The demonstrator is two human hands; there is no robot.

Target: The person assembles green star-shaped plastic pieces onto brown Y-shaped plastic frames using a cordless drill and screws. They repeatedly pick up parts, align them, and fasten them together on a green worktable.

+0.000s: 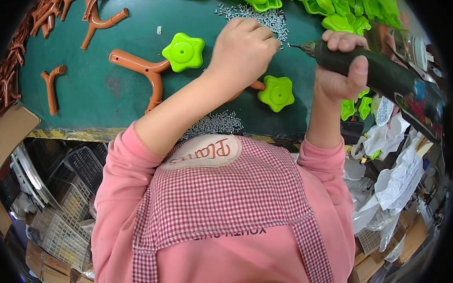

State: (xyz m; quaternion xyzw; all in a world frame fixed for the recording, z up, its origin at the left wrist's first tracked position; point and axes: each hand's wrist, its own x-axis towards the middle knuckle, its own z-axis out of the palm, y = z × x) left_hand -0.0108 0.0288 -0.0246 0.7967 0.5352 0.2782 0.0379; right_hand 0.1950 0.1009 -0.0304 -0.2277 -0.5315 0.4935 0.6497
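At the nine o'clock edge of the green table [85, 96], a small brown branch piece [51, 87] is seen lying alone, with a heap of brown branch parts [42, 15] at about eleven o'clock. Toward the centre, a larger forked brown branch [144, 69] is laid flat, and a green star-shaped cap [183, 51] is seated against its upper fork.

The left hand [243, 48] is held at about twelve o'clock of the picture, curled into a loose fist with fingers bent downward; whether anything is pinched inside cannot be told. A pile of small silver screws [269, 17] is spread just above and beside its knuckles, at the hand's one o'clock. A second green star-shaped cap [276, 93] lies at the hand's five o'clock, just beside the wrist.

Nearer the body, more loose screws [213, 124] are scattered by the table's front edge.

At two o'clock, the right hand [341, 67] is clenched around a dark power screwdriver [378, 71], whose bit tip points left toward the left hand's knuckles, near but apart. A mound of green plastic parts [341, 7] is piled at one o'clock.
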